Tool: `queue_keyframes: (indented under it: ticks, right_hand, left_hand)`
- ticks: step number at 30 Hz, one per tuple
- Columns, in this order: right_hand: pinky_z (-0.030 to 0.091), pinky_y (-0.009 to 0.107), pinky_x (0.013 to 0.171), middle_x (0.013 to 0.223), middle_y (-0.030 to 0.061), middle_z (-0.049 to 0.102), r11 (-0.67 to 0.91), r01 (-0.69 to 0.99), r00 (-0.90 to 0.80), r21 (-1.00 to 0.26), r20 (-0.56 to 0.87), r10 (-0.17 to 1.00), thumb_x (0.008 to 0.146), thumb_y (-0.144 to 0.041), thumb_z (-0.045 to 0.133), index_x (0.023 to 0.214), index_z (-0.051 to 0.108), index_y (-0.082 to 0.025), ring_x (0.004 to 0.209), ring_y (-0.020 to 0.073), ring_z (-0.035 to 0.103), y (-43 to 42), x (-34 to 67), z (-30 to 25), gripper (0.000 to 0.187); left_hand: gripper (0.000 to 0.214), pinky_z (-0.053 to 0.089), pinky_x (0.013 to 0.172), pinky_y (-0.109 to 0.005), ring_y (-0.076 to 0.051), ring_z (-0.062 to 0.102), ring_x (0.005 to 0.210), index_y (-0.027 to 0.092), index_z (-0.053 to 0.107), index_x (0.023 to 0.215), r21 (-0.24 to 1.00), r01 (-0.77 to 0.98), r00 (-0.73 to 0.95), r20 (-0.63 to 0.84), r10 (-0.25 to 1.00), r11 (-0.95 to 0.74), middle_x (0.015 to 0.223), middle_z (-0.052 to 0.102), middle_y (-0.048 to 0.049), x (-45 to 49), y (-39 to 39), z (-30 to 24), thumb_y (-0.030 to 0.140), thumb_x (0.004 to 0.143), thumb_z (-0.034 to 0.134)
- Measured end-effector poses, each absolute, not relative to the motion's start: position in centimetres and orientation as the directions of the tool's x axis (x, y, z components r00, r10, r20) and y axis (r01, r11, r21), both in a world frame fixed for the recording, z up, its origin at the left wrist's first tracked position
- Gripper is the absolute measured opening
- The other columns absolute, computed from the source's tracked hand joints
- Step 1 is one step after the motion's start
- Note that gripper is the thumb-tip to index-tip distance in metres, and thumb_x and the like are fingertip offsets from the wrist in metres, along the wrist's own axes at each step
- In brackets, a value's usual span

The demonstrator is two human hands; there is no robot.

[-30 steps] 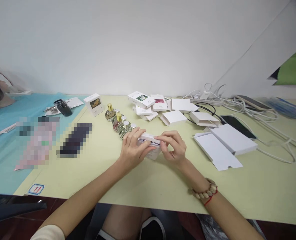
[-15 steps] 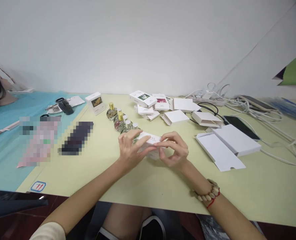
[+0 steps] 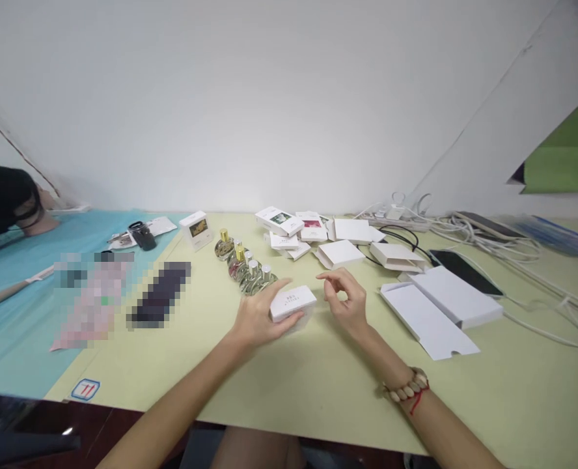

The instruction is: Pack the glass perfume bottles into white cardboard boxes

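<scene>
A small white printed box (image 3: 293, 302) is in my left hand (image 3: 262, 316), thumb along its near side and fingers around its far side; its lettered end faces up and looks closed. My right hand (image 3: 346, 301) hovers just right of the box, apart from it, with bent fingers, a gap between thumb and index finger and nothing held. Beyond my left hand stand several round glass bottles (image 3: 237, 259) with gold or silver caps in a slanting row. A white box with a yellow flower picture (image 3: 197, 230) stands upright at their far left.
Flattish white boxes (image 3: 280, 222) are piled at the back. Opened white cartons (image 3: 457, 296) lie on the right, near a black phone (image 3: 465, 272) and tangled white cables (image 3: 504, 244). On the left are a dark jar (image 3: 142, 236), a blurred dark item (image 3: 161, 294) and another person's arm (image 3: 0, 296).
My right hand has let go of the white box and drawn back to the right. My left hand keeps hold of the box, which has turned slightly. The view has tilted up.
</scene>
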State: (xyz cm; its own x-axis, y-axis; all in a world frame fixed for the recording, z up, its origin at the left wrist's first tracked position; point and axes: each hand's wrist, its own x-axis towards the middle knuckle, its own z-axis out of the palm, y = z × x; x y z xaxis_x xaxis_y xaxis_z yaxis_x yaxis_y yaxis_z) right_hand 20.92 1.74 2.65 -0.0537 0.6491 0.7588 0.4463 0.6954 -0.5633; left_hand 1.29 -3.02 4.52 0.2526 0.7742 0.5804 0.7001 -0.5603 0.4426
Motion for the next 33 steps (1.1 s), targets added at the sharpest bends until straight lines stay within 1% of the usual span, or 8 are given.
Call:
queue_keyframes:
  ticks: [4, 8, 11, 14, 19, 24, 26, 33]
  right_hand:
    - [0.038, 0.023, 0.05, 0.071, 0.0008, 0.054, 0.651, 0.521, -0.054, -0.553, 0.739, 0.671, 0.081, -0.024, 0.047, 0.087, 0.06, -0.018, 0.05, 0.0085, 0.044, 2.6, 21.8, 2.2, 0.015]
    - [0.033, 0.021, 0.045, 0.055, -0.0043, 0.047, 0.566, 0.599, -0.139, -0.566, 0.623, 0.77, 0.083, -0.031, 0.043, 0.09, 0.059, -0.018, 0.042, 0.0075, 0.037, 3.1, 22.2, 1.4, 0.022]
    - [0.031, 0.021, 0.046, 0.048, -0.0059, 0.044, 0.52, 0.676, -0.239, -0.522, 0.513, 0.825, 0.083, -0.034, 0.041, 0.089, 0.06, -0.02, 0.041, 0.0084, 0.038, 3.0, 21.9, 1.2, 0.025]
    - [0.033, 0.022, 0.05, 0.051, -0.0047, 0.048, 0.509, 0.711, -0.312, -0.484, 0.432, 0.846, 0.083, -0.036, 0.04, 0.09, 0.06, -0.021, 0.045, 0.0104, 0.043, 2.8, 21.4, 1.3, 0.026]
    - [0.032, 0.023, 0.051, 0.053, -0.0038, 0.051, 0.498, 0.73, -0.363, -0.469, 0.352, 0.863, 0.084, -0.037, 0.037, 0.093, 0.059, -0.022, 0.047, 0.0121, 0.045, 2.7, 21.2, 1.4, 0.028]
    - [0.032, 0.024, 0.052, 0.056, -0.0026, 0.053, 0.481, 0.739, -0.366, -0.471, 0.318, 0.875, 0.083, -0.035, 0.036, 0.095, 0.059, -0.022, 0.049, 0.013, 0.047, 2.7, 21.3, 1.4, 0.029]
    - [0.032, 0.025, 0.053, 0.056, -0.0023, 0.053, 0.483, 0.735, -0.374, -0.476, 0.31, 0.874, 0.083, -0.035, 0.036, 0.095, 0.059, -0.022, 0.05, 0.0132, 0.047, 2.7, 21.2, 1.4, 0.03]
    - [0.034, 0.025, 0.056, 0.057, -0.0026, 0.055, 0.474, 0.727, -0.384, -0.497, 0.278, 0.881, 0.083, -0.033, 0.036, 0.092, 0.059, -0.023, 0.053, 0.0135, 0.049, 2.8, 21.3, 1.5, 0.027]
  left_hand:
    - [0.068, 0.042, 0.05, -0.026, -0.019, 0.062, 0.058, 0.021, 0.023, 0.137, 0.348, 0.882, 0.148, 0.432, 0.89, -0.316, 0.077, 0.068, -0.0042, 3.6, -6.1, 6.0, 0.039, 0.076, 0.049]
    - [0.085, 0.043, 0.054, -0.032, -0.024, 0.06, 0.054, 0.009, 0.011, 0.14, 0.403, 0.9, 0.075, 0.225, 0.971, -0.163, 0.062, 0.064, -0.0071, 4.3, -8.5, 7.4, 0.044, 0.073, 0.051]
    - [0.111, 0.047, 0.065, -0.038, -0.033, 0.062, 0.085, 0.016, 0.006, 0.141, 0.459, 0.822, 0.253, 0.233, 0.939, -0.336, 0.103, 0.062, -0.0183, 2.8, -8.4, 8.4, 0.057, 0.057, 0.065]
    - [0.117, 0.041, 0.087, -0.046, -0.039, 0.036, 0.123, 0.029, 0.017, 0.138, 0.361, 0.703, 0.526, 0.314, 0.79, -0.612, 0.138, 0.03, -0.0189, 1.0, -6.9, 9.2, 0.047, 0.041, 0.08]
    - [0.074, 0.044, 0.081, -0.034, -0.028, 0.049, 0.106, 0.027, 0.051, 0.111, 0.305, 0.589, 0.665, 0.344, 0.663, -0.749, 0.117, 0.047, -0.0105, -0.6, -4.3, 8.9, 0.04, 0.045, 0.081]
    - [0.048, 0.043, 0.068, -0.028, -0.018, 0.053, 0.076, 0.021, 0.06, 0.086, 0.297, 0.742, 0.451, 0.441, 0.776, -0.601, 0.079, 0.054, -0.0017, -3.4, -5.4, 7.2, 0.056, 0.054, 0.071]
    - [0.039, 0.041, 0.059, -0.023, -0.015, 0.054, 0.069, 0.023, 0.061, 0.088, 0.395, 0.783, 0.311, 0.42, 0.852, -0.481, 0.077, 0.053, -0.0003, -5.3, -6.5, 6.7, 0.055, 0.065, 0.063]
    - [0.044, 0.04, 0.051, -0.023, -0.013, 0.049, 0.06, 0.022, 0.063, 0.086, 0.548, 0.818, -0.134, 0.48, 0.867, -0.177, 0.073, 0.048, 0.0004, -13.7, -6.3, 8.6, 0.059, 0.063, 0.062]
